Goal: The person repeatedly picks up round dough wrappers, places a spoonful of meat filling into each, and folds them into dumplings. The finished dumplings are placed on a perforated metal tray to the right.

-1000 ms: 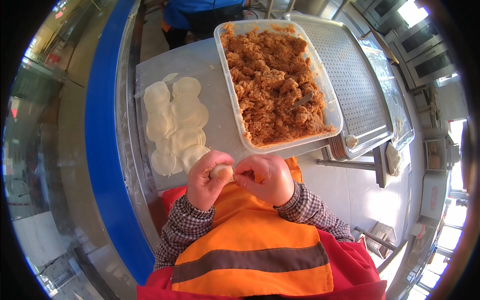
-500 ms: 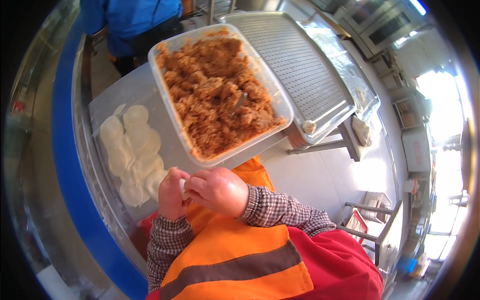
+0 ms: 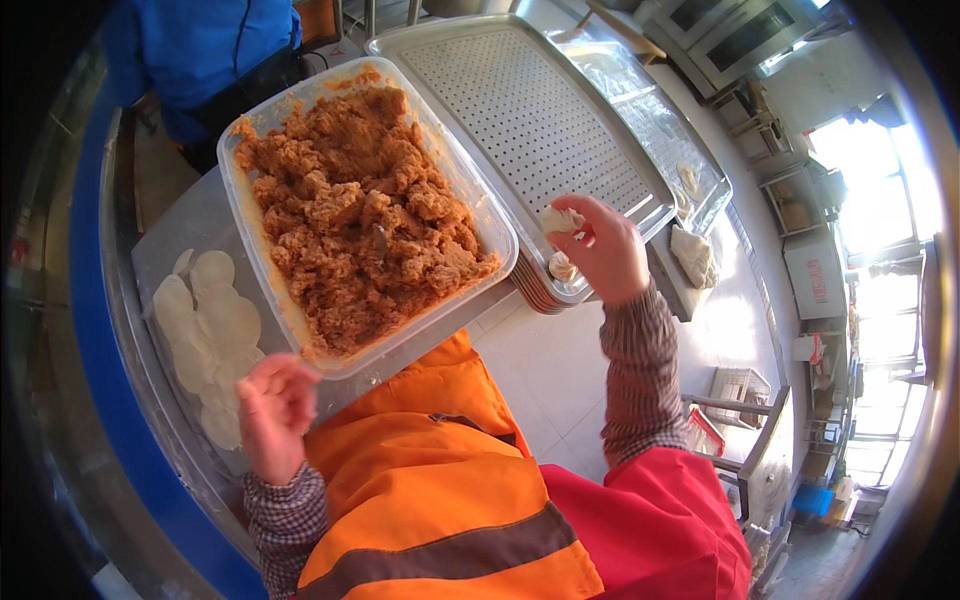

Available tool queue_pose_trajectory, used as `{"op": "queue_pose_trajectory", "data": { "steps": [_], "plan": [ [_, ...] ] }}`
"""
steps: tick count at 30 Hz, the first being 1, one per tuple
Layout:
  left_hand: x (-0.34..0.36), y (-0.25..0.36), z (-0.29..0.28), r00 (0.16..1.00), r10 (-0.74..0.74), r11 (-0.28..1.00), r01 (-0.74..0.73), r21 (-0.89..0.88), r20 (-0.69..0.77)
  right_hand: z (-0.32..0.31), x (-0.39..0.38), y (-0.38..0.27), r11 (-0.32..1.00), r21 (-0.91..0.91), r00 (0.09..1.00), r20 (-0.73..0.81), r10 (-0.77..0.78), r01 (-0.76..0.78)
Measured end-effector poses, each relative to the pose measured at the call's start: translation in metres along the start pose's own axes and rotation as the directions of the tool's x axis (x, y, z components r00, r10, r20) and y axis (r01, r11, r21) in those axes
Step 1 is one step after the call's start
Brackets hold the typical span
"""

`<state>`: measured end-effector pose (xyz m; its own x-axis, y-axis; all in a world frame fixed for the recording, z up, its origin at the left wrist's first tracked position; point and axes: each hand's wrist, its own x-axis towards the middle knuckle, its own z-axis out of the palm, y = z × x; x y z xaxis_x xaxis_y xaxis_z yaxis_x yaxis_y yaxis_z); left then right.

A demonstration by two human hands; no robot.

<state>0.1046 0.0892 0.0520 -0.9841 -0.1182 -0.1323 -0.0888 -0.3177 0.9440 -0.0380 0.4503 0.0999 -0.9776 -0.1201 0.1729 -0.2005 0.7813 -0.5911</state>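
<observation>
My right hand is closed on a small pale dumpling, pinched between thumb and fingers over the near corner of the perforated metal tray. A second dumpling sits at that corner, just below the hand. My left hand is raised beside the overlapping round dough wrappers, its fingers loosely bent and slightly blurred, with nothing visible in them. Ahead stands a clear plastic tub of orange-brown minced filling, with a metal utensil's end poking out.
More trays are stacked under the perforated one. Beyond it lies a plastic-covered tray, and a crumpled pale cloth rests on a stand to the right. A person in blue is at the far left. A wooden stool stands lower right.
My hands were together on a small piece of dough; now they are apart. The right has gone over the tray's corner with the dumpling, the left has shifted left. The view has turned slightly.
</observation>
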Motion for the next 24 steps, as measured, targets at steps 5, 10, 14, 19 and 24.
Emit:
{"op": "queue_pose_trajectory", "data": {
  "steps": [5,10,14,19,24],
  "plan": [
    [-0.028,-0.027,-0.046,0.935,-0.114,0.984,0.152,0.089,-0.337,0.026,0.015,0.068,0.989,-0.141,0.97,0.233,0.072,-0.04],
    [-0.034,-0.037,-0.048,0.892,-0.201,0.972,0.234,0.032,-0.405,0.026,0.01,0.073,0.964,-0.266,0.946,0.312,0.081,0.005],
    [-0.03,-0.039,-0.043,0.908,-0.195,0.966,0.244,0.088,-0.371,0.035,0.014,0.077,0.967,-0.256,0.947,0.314,0.071,0.012],
    [-0.029,-0.049,-0.062,0.913,-0.186,0.951,0.259,0.166,-0.363,0.032,0.012,0.115,0.932,-0.335,0.97,0.234,-0.061,0.139],
    [-0.06,-0.055,-0.109,0.907,0.199,0.824,0.05,0.564,-0.371,0.024,0.009,0.088,0.964,-0.263,0.954,0.296,0.051,0.03]
  ]
}}
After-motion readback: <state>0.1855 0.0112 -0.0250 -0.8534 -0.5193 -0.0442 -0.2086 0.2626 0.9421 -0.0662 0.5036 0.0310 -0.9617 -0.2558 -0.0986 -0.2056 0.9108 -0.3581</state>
